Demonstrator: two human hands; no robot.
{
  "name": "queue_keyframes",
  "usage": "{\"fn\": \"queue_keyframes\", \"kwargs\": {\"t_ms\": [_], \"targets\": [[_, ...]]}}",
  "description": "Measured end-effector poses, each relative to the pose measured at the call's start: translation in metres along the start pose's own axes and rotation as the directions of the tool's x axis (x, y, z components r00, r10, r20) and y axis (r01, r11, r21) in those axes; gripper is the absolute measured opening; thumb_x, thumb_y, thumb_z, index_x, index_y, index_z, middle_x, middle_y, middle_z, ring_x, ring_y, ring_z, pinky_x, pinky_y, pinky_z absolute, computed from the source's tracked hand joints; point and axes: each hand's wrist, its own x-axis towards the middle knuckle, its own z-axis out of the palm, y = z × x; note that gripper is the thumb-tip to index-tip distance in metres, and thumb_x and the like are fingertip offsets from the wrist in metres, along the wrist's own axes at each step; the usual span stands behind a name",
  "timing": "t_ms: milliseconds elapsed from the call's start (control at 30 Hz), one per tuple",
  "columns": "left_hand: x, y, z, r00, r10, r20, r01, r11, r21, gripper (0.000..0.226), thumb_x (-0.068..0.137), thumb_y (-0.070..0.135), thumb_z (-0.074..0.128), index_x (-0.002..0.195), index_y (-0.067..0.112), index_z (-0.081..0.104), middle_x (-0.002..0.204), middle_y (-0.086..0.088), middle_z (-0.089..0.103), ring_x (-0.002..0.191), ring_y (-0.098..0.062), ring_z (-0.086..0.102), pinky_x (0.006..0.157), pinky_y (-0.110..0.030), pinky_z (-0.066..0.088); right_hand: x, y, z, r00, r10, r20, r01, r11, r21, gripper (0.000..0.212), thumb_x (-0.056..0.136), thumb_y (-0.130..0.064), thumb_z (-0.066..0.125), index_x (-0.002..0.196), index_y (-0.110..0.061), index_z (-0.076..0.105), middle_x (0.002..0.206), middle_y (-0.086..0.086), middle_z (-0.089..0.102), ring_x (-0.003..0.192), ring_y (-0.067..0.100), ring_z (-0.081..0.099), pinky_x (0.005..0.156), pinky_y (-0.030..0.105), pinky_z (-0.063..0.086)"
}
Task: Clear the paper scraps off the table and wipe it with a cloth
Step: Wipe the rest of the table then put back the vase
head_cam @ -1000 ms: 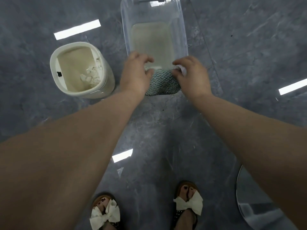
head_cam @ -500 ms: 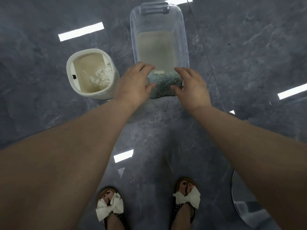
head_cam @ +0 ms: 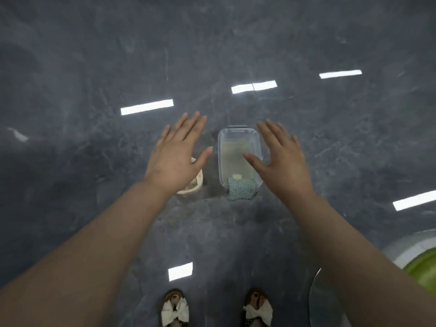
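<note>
— What can go wrong for you from here?

— Your left hand (head_cam: 175,156) and right hand (head_cam: 282,160) both hang over the floor (head_cam: 94,67) with fingers spread flat, each grip holding nothing. The cloth (head_cam: 241,189) is draped over the near rim of the clear tub (head_cam: 238,159), half in and half out. It's a soft, teal, knitted-looking square, limp enough that I'd expect a brush from your arm to drag it onto the floor.

— And the scraps?

— The white bin (head_cam: 193,187) stands just left of the tub, mostly hidden under your left wrist; I can't tell what's in it. It looks light and rounded, so a low swing of that arm could tip it.

— Anything else?

— The floor is dark, glossy, marbled stone, likely slick under your bow sandals (head_cam: 175,311). A curved glass edge (head_cam: 317,300) sits at your lower right; whether it's the bench, I can't tell.
</note>
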Motion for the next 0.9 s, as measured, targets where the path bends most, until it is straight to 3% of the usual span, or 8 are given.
{"fn": "queue_keyframes", "kwargs": {"t_ms": [300, 433, 533, 700, 900], "targets": [[-0.036, 0.028, -0.24, 0.973, -0.013, -0.23, 0.029, 0.997, 0.068, 0.064, 0.096, 0.05, 0.034, 0.15, 0.027, 0.01, 0.157, 0.01, 0.01, 0.145, -0.008, 0.003, 0.117, -0.031, 0.0, 0.001, -0.149, -0.188, 0.973, -0.185, -0.135, 0.184, 0.983, -0.02, 0.07, 0.089, -0.051, 0.051, 0.148, -0.027, 0.021, 0.156, -0.004, 0.021, 0.145, 0.015, 0.011, 0.117, 0.036, 0.005], [-0.07, 0.045, -0.336, 0.936, -0.029, -0.352, 0.067, 0.993, 0.096, 0.072, 0.086, 0.06, 0.016, 0.15, 0.026, 0.016, 0.156, 0.009, 0.017, 0.145, -0.01, 0.007, 0.116, -0.033, 0.003, -0.011, -0.21, -0.268, 0.942, -0.275, -0.19, 0.271, 0.961, -0.051, 0.069, 0.089, -0.05, 0.051, 0.148, -0.026, 0.023, 0.156, -0.004, 0.021, 0.145, 0.015, 0.012, 0.117, 0.037, 0.007], [-0.108, 0.064, -0.407, 0.909, -0.064, -0.412, 0.118, 0.987, 0.106, 0.067, 0.091, 0.058, 0.021, 0.15, 0.027, 0.013, 0.157, 0.01, 0.015, 0.145, -0.009, 0.004, 0.116, -0.032, 0.001, -0.031, -0.258, -0.325, 0.917, -0.348, -0.198, 0.345, 0.937, -0.048, 0.069, 0.09, -0.051, 0.05, 0.148, -0.026, 0.023, 0.156, -0.006, 0.02, 0.145, 0.013, 0.009, 0.117, 0.037, 0.005], [-0.194, 0.101, -0.499, 0.836, -0.145, -0.529, 0.254, 0.957, 0.138, 0.061, 0.096, 0.049, 0.032, 0.15, 0.029, 0.011, 0.157, 0.011, 0.012, 0.145, -0.009, 0.002, 0.117, -0.033, 0.002, -0.082, -0.336, -0.406, 0.853, -0.489, -0.182, 0.486, 0.872, -0.061, 0.069, 0.09, -0.056, 0.045, 0.148, -0.029, 0.018, 0.157, -0.009, 0.015, 0.145, 0.01, 0.006, 0.117, 0.035, 0.003], [-0.319, 0.126, -0.548, 0.725, -0.289, -0.625, 0.442, 0.891, 0.101, 0.064, 0.092, 0.058, 0.019, 0.15, 0.03, 0.013, 0.157, 0.013, 0.011, 0.145, -0.007, 0.001, 0.117, -0.033, 0.002, -0.16, -0.409, -0.444, 0.709, -0.695, -0.125, 0.695, 0.717, -0.043, 0.069, 0.09, -0.057, 0.044, 0.148, -0.029, 0.019, 0.156, -0.009, 0.017, 0.145, 0.01, 0.008, 0.118, 0.036, 0.005]]}}
